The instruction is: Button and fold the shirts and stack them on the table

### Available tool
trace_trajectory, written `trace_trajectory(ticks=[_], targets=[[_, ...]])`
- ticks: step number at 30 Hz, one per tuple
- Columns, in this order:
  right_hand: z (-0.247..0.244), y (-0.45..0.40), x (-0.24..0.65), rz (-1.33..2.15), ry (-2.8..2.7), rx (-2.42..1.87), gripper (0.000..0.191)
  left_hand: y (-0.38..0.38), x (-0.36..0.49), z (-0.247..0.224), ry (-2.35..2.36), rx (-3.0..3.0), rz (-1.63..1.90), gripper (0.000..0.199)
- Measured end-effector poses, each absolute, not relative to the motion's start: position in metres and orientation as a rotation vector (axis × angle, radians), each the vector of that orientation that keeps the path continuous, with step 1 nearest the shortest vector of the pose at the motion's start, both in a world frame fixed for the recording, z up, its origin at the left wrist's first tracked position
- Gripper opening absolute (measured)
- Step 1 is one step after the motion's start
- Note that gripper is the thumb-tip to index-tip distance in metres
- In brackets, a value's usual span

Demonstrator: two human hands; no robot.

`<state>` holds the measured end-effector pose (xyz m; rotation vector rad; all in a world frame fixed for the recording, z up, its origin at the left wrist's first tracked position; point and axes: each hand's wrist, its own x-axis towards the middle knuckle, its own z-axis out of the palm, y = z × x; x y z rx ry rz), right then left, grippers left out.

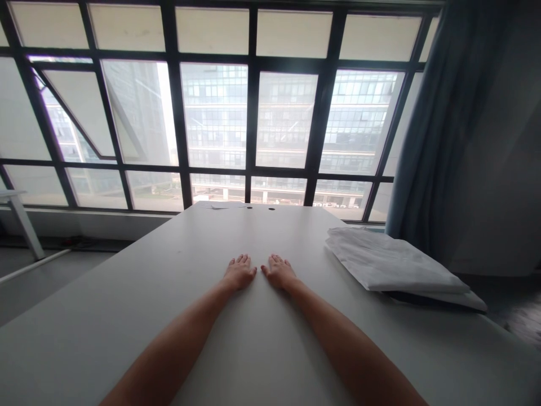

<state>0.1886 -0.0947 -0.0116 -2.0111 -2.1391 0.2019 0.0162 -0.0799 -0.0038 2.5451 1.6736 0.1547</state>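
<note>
Both my arms stretch forward over a white table (177,254). My left hand (240,272) lies palm down on the tabletop, its fingers pointing away from me and the thumb turned inward. Close beside it, a small gap apart, my right hand (279,272) rests flat in the same way. Neither hand holds anything. To the right of my right hand, out of its touch, a folded white sheet-like bundle (393,262) lies along the table's right side, with something dark showing beneath it.
At the table's far end are a thin white sheet (224,206) and two small dark round spots (271,209). Behind stands a wall of dark-framed windows (251,113), one pane tilted ajar at left. A blue-grey curtain (426,129) hangs at right. A white table leg (27,225) stands at left.
</note>
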Motion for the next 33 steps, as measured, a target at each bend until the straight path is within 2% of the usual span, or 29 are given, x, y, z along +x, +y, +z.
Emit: trace_trajectory(ticks=[29, 33], targets=[[-0.008, -0.100, 0.186, 0.163, -2.138, -2.019, 0.068, -0.082, 0.015, -0.004, 1.679, 2.559, 0.214, 0.061], [-0.001, -0.110, 0.183, 0.049, -2.136, -1.973, 0.059, -0.079, 0.015, -0.007, 1.670, 2.547, 0.245, 0.060]])
